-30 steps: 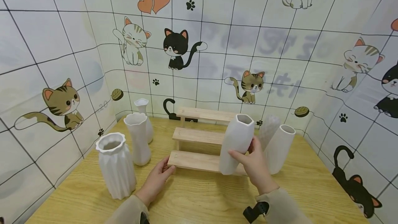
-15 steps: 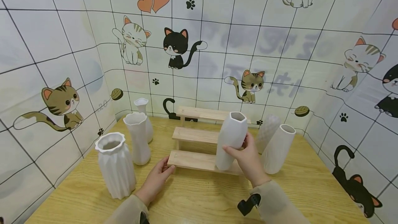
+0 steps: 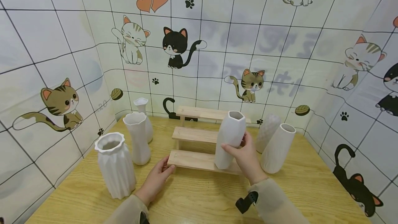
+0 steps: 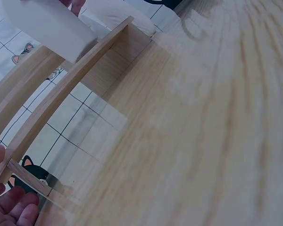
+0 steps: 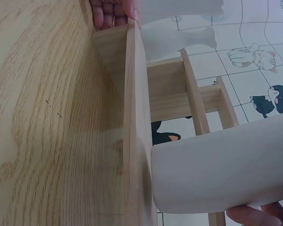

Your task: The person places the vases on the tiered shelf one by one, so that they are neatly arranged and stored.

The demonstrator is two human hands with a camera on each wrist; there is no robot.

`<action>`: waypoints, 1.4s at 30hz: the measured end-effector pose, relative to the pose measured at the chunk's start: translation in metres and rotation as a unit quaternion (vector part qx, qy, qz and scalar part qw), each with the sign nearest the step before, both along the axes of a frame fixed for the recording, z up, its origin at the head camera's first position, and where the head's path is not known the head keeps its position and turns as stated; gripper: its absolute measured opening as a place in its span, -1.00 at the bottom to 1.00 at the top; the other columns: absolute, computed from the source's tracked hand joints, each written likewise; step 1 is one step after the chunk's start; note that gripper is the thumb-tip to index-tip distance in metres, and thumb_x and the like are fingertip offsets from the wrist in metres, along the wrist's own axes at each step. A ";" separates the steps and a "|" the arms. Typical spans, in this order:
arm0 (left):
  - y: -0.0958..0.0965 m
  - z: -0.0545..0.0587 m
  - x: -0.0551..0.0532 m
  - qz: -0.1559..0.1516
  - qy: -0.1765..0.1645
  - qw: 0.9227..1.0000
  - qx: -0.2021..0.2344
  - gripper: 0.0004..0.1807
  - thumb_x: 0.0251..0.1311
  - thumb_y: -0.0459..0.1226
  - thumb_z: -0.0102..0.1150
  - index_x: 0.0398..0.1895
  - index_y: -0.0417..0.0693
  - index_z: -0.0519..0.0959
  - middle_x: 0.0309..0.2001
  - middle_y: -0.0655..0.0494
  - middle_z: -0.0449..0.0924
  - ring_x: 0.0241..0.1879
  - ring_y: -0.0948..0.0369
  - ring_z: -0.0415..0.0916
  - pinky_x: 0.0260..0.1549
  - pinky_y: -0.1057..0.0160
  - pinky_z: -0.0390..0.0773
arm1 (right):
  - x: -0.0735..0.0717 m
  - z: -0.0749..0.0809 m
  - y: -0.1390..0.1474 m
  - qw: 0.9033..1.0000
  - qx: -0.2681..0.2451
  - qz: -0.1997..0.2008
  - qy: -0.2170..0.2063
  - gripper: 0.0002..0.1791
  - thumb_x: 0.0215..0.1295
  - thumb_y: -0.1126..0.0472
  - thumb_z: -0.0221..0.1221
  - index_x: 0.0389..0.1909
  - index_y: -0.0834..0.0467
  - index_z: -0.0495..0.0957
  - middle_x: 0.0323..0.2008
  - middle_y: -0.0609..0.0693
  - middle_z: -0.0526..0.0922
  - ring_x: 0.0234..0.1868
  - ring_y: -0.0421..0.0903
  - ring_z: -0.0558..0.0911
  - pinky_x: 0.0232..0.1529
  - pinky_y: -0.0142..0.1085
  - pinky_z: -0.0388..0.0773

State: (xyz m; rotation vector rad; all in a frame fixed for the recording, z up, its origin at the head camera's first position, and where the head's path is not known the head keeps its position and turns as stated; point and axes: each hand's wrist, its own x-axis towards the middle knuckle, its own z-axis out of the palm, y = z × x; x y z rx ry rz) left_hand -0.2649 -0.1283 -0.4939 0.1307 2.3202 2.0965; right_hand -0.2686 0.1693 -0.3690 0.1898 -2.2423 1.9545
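White vase [image 3: 229, 137] is resting in our right hand [image 3: 247, 158], fingers wrapped; we're seating its base flat on the lowest step [image 3: 199, 160], left hand [image 3: 157, 179] bracing

The vases [image 3: 229, 139] are all plain white, the little steps [image 3: 199, 134] and the table [image 3: 199, 196] are light yellow-brown wood, and the white squared wall [image 3: 217, 44] has black, brown and striped cats, orange hearts and black paw prints.
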 end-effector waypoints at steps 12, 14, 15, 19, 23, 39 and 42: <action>0.001 0.002 0.001 -0.002 0.002 1.000 0.003 -0.19 0.30 -0.01 0.14 0.46 -0.22 0.10 0.33 -0.13 0.28 0.22 -0.01 0.31 0.17 -0.05 0.36 | -0.002 -0.001 -0.005 1.000 0.018 -0.013 -0.001 -0.04 0.05 0.05 0.45 0.38 0.04 0.07 0.22 0.08 0.30 0.16 0.06 0.39 0.14 0.02 0.42; 0.001 0.002 0.002 -0.001 0.001 1.000 0.002 -0.20 0.30 -0.01 0.14 0.46 -0.21 0.10 0.33 -0.13 0.28 0.22 -0.01 0.32 0.17 -0.04 0.36 | -0.003 -0.002 -0.005 1.000 0.020 -0.015 -0.001 -0.04 0.04 0.05 0.45 0.38 0.04 0.07 0.21 0.07 0.30 0.15 0.06 0.39 0.14 0.02 0.42; 0.001 0.003 0.002 -0.001 0.001 1.000 0.001 -0.20 0.30 -0.01 0.14 0.46 -0.21 0.11 0.33 -0.13 0.28 0.21 0.00 0.32 0.17 -0.04 0.36 | -0.004 -0.002 -0.005 1.000 0.021 -0.015 -0.001 -0.04 0.04 0.05 0.45 0.38 0.05 0.08 0.21 0.08 0.31 0.15 0.06 0.39 0.13 0.02 0.43; 0.001 0.005 0.004 0.002 0.002 1.000 -0.001 -0.23 0.32 -0.04 0.13 0.45 -0.21 0.11 0.32 -0.13 0.29 0.20 0.00 0.33 0.16 -0.03 0.37 | -0.005 -0.003 -0.005 1.000 0.026 -0.017 -0.004 -0.04 0.03 0.04 0.45 0.37 0.06 0.08 0.20 0.08 0.31 0.14 0.06 0.40 0.12 0.01 0.43; 0.002 0.006 0.005 0.002 0.000 1.000 -0.003 -0.25 0.35 -0.08 0.11 0.45 -0.24 0.10 0.32 -0.16 0.29 0.19 0.00 0.34 0.14 -0.03 0.38 | -0.005 -0.004 -0.006 0.999 0.029 -0.020 -0.008 -0.03 0.02 0.01 0.46 0.37 0.06 0.08 0.21 0.08 0.31 0.14 0.05 0.40 0.12 0.02 0.44; 0.003 0.005 0.003 0.006 -0.006 1.000 -0.002 -0.26 0.35 -0.10 0.12 0.46 -0.23 0.10 0.29 -0.13 0.32 0.12 0.06 0.38 0.11 -0.02 0.40 | -0.006 -0.010 -0.008 0.999 0.029 -0.016 0.003 -0.06 0.02 0.02 0.46 0.34 0.04 0.10 0.20 0.06 0.30 0.15 0.04 0.38 0.11 0.06 0.44; 0.003 0.004 0.003 0.008 -0.006 1.000 -0.004 -0.27 0.35 -0.11 0.12 0.45 -0.24 0.10 0.28 -0.13 0.33 0.10 0.07 0.39 0.10 -0.02 0.40 | -0.006 -0.011 -0.008 0.999 0.029 -0.016 0.006 -0.07 0.02 0.02 0.46 0.33 0.04 0.11 0.20 0.05 0.31 0.14 0.05 0.39 0.10 0.07 0.44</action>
